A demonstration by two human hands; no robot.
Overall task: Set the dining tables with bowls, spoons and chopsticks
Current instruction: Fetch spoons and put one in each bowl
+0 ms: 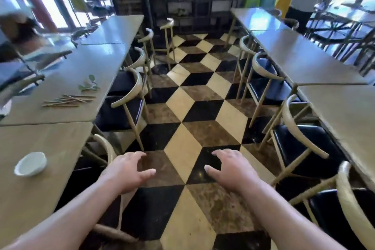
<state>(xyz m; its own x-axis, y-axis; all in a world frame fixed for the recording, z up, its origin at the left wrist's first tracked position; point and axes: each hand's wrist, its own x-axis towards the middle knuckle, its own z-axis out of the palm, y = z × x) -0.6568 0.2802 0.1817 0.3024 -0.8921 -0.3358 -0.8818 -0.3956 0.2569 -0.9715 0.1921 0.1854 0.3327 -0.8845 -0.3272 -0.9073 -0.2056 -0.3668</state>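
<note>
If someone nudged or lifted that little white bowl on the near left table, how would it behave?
The small white glazed bowl looks ceramic: probably stiff, and breakable if dropped. Wide, shallow and upright, it would likely slide across the smooth wooden table rather than tip. Being small, it is probably light.

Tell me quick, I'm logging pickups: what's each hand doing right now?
Left hand: open, holding nothing.
Right hand: open, holding nothing.

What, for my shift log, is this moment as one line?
left hand open, empty | right hand open, empty | white bowl on near left table | chopsticks loose on next table
</note>
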